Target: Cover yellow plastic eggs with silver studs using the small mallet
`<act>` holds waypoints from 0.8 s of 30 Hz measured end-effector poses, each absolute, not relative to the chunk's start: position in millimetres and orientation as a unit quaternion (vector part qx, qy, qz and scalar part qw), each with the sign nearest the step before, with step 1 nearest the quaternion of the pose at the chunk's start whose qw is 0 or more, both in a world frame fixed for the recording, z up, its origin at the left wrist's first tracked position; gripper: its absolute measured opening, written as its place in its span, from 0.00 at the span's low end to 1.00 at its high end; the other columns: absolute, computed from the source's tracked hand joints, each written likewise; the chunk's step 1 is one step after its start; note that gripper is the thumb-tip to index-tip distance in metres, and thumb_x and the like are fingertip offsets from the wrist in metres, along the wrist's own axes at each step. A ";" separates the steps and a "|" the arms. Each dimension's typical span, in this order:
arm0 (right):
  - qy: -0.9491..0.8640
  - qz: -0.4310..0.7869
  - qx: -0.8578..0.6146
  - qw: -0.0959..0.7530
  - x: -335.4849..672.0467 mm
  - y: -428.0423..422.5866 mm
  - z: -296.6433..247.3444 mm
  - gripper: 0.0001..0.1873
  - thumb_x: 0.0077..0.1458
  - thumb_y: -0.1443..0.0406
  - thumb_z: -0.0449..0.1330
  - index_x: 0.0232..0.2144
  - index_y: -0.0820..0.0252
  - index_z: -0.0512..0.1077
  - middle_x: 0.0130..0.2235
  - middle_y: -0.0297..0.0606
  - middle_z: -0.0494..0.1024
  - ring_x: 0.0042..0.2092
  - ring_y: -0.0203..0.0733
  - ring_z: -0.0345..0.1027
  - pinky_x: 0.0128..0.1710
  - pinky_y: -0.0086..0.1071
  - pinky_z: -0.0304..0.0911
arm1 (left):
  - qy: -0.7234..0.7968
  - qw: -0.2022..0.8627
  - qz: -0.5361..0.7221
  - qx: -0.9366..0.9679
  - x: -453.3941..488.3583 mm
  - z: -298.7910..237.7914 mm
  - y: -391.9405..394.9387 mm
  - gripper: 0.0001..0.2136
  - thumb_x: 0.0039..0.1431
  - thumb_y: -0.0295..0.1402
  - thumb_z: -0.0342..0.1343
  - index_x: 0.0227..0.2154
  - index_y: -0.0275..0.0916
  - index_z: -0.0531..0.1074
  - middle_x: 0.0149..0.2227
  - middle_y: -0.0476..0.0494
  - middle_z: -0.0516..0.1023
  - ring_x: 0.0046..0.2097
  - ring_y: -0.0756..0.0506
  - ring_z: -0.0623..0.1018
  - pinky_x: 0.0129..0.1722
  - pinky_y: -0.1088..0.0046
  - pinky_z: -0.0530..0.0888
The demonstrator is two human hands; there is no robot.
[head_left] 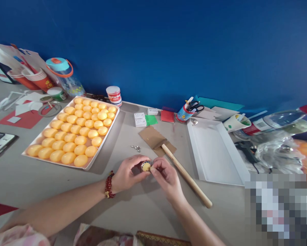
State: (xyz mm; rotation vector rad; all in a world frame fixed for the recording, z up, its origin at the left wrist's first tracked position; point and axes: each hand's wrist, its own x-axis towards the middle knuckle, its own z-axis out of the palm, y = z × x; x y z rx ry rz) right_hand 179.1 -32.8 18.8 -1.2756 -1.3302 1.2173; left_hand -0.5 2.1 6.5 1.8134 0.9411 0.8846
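Holding, lower centre of the frame: your left hand (pixel 127 172) and right hand (pixel 167 177) meet fingertip to fingertip just above the table (pixel 143 210).

- Left hand: curled nearly closed, fingers cupped around one round piece (pixel 146 166), dark at the rim and yellow in the middle. Beaded bracelet (pixel 108 184) on that wrist.
- Right hand: thumb and forefinger pinched onto the same round piece from the other side, the other fingers folded under.
- Round piece: clear of the table, carried between the two hands; what the yellow middle is made of cannot be told.
- Just above the hands: a few small metal bits (pixel 136 148), loose on the table.
- Right of centre: cardboard paddle (pixel 153 136) on a wooden stick (pixel 186 177), lying flat, near your right wrist.
- Left of centre: tray (pixel 104 138) filled with rows of yellow balls (pixel 76 131).
- Right: empty white tray (pixel 214 153).
- Along the upper edge of the table: glue pot (pixel 114 95), cup of scissors (pixel 185 112).

Risks, as a judgement: the piece is small and held only at the fingertips, so uneven pinching could pop it loose or push the yellow middle askew. Your right forearm could knock the stick, and a sweep of a hand could scatter the metal bits.
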 end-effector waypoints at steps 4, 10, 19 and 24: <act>-0.551 0.466 -0.521 0.455 177.7 -34.7 19.8 0.10 0.59 0.58 0.60 0.29 0.57 0.69 0.35 0.37 0.69 0.34 0.39 0.63 0.31 0.31 0.58 | 0.374 0.442 0.352 0.736 -0.2 6.7 1.9 0.14 0.58 0.37 0.60 0.45 0.39 0.73 0.43 0.41 0.80 0.44 0.43 0.78 0.46 0.68 0.74; -0.571 0.436 -0.520 0.462 176.9 -37.9 19.7 0.08 0.60 0.61 0.59 0.29 0.57 0.69 0.36 0.38 0.68 0.35 0.40 0.63 0.31 0.31 0.59 | 0.376 0.448 0.356 0.729 0.2 6.4 0.7 0.14 0.58 0.35 0.61 0.46 0.38 0.73 0.43 0.42 0.80 0.44 0.44 0.78 0.46 0.69 0.73; -0.585 0.420 -0.515 0.464 177.0 -41.2 16.1 0.05 0.61 0.63 0.59 0.32 0.56 0.69 0.37 0.39 0.67 0.37 0.41 0.65 0.34 0.32 0.63 | 0.373 0.451 0.366 0.724 1.2 8.3 -2.7 0.14 0.57 0.32 0.61 0.46 0.38 0.73 0.44 0.40 0.80 0.45 0.43 0.78 0.47 0.68 0.73; -0.549 0.466 -0.480 0.502 178.9 -42.2 22.0 0.06 0.63 0.61 0.58 0.37 0.56 0.71 0.39 0.39 0.69 0.40 0.41 0.68 0.37 0.32 0.67 | 0.340 0.530 0.388 0.673 1.7 5.5 -2.0 0.16 0.56 0.33 0.63 0.47 0.38 0.73 0.45 0.39 0.79 0.45 0.43 0.78 0.44 0.69 0.75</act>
